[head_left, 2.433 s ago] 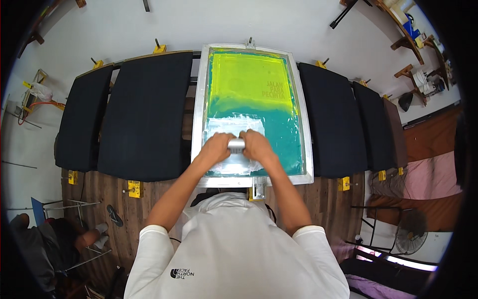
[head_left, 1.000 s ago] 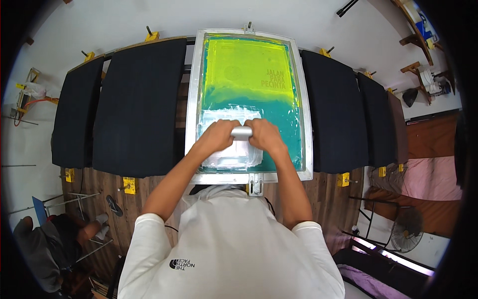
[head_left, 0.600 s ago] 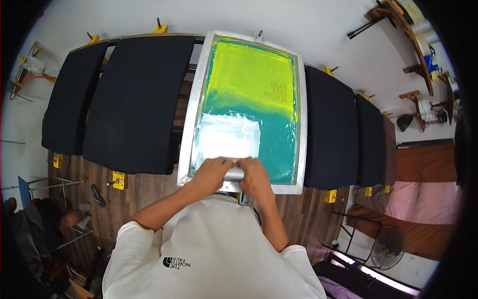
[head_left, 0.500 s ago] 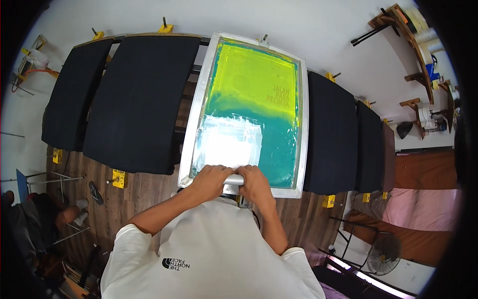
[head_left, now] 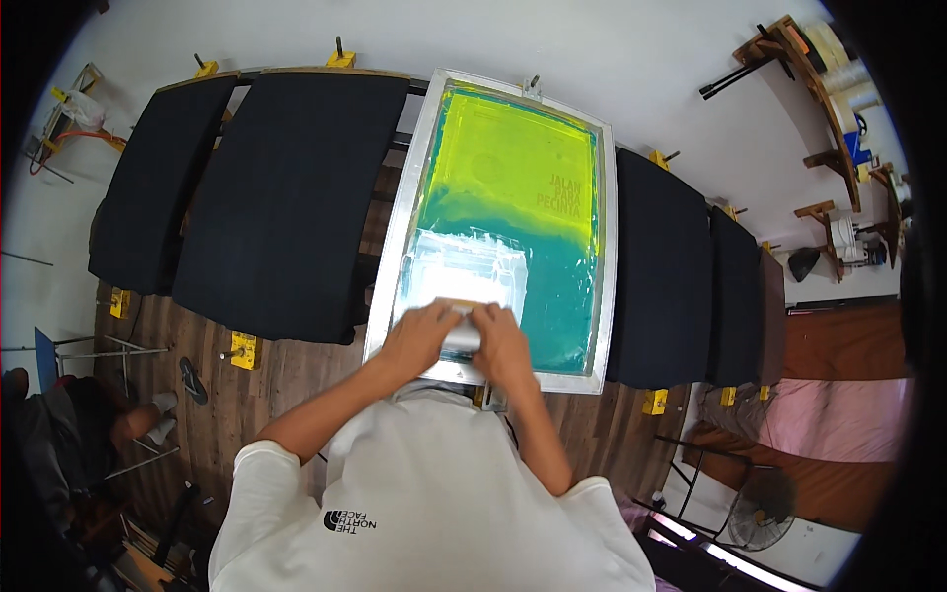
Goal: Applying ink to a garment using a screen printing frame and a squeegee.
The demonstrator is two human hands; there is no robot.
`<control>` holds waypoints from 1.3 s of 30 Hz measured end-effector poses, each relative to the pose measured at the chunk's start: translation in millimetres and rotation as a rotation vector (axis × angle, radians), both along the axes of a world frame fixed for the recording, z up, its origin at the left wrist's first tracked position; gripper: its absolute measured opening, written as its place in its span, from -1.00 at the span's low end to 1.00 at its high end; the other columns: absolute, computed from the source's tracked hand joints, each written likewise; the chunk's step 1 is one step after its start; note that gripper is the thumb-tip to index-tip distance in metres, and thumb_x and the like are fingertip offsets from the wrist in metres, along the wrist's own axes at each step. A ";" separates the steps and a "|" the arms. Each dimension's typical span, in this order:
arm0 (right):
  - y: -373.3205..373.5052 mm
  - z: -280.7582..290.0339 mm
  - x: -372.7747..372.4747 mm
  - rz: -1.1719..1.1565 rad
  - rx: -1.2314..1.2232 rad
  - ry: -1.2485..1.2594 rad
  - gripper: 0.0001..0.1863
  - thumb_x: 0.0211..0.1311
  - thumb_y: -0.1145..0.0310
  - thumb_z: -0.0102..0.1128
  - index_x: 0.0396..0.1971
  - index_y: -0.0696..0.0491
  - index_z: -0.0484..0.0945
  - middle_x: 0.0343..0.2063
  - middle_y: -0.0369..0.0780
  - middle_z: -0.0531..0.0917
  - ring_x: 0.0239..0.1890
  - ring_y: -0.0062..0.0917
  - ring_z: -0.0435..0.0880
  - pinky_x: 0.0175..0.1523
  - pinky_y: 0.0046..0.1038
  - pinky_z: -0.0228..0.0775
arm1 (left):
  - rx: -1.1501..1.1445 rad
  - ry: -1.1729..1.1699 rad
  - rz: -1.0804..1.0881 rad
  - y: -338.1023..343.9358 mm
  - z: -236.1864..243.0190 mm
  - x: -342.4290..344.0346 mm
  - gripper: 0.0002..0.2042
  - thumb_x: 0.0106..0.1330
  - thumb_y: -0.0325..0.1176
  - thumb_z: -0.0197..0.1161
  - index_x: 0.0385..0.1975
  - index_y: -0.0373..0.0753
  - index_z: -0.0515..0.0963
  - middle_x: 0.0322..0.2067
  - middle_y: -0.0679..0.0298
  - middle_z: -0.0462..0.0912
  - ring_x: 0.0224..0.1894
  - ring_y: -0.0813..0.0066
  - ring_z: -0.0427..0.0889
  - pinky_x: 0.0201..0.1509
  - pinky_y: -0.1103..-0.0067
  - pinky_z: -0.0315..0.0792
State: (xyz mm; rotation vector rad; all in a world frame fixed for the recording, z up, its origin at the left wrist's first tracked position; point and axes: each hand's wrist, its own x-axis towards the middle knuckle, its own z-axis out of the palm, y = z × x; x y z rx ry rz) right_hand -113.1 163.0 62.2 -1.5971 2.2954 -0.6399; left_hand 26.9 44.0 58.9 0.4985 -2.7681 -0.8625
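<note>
Two hands showed on my remote feed: left hand (head_left: 419,340) and right hand (head_left: 503,345), both clenched around the silver squeegee (head_left: 462,335) between them, above the near end of the framed screen (head_left: 605,247). Whether its blade touched, I could not tell. Inside the frame, white ink (head_left: 469,268) lay just beyond the hands, a teal area (head_left: 562,286) right of it, a yellow-green area (head_left: 513,148) farthest off. I noted black boards (head_left: 296,197) on either side.
</note>
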 end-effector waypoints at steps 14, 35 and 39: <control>-56.0 15.6 -52.6 0.040 0.094 0.080 -0.66 -0.08 0.53 0.28 -0.20 0.03 0.55 -0.27 -0.05 0.62 -0.15 -0.11 0.61 -0.10 -0.14 0.55 | -0.039 0.141 0.035 -49.1 4.5 -48.4 -0.66 0.05 -0.65 0.12 -0.16 -0.22 0.60 -0.34 -0.03 0.66 -0.25 -0.03 0.65 -0.10 0.20 0.52; -63.2 13.6 -54.6 0.023 0.064 0.065 -0.64 -0.11 0.56 0.22 -0.20 0.03 0.58 -0.25 -0.11 0.66 -0.13 -0.11 0.60 -0.07 -0.14 0.51 | 0.049 -0.004 0.085 -55.0 19.8 -55.4 -0.62 0.02 -0.65 0.14 -0.12 -0.25 0.63 -0.19 -0.04 0.66 -0.10 -0.05 0.62 0.02 0.24 0.50; -36.6 5.1 -27.5 0.033 -0.007 0.060 -0.59 -0.16 0.60 0.26 -0.19 0.04 0.51 -0.26 -0.15 0.61 -0.13 -0.14 0.57 -0.10 -0.17 0.51 | -0.016 0.075 0.021 -32.7 -3.6 -25.4 -0.55 -0.08 -0.68 0.22 -0.08 -0.28 0.55 -0.18 -0.03 0.63 -0.16 -0.08 0.61 -0.02 0.22 0.50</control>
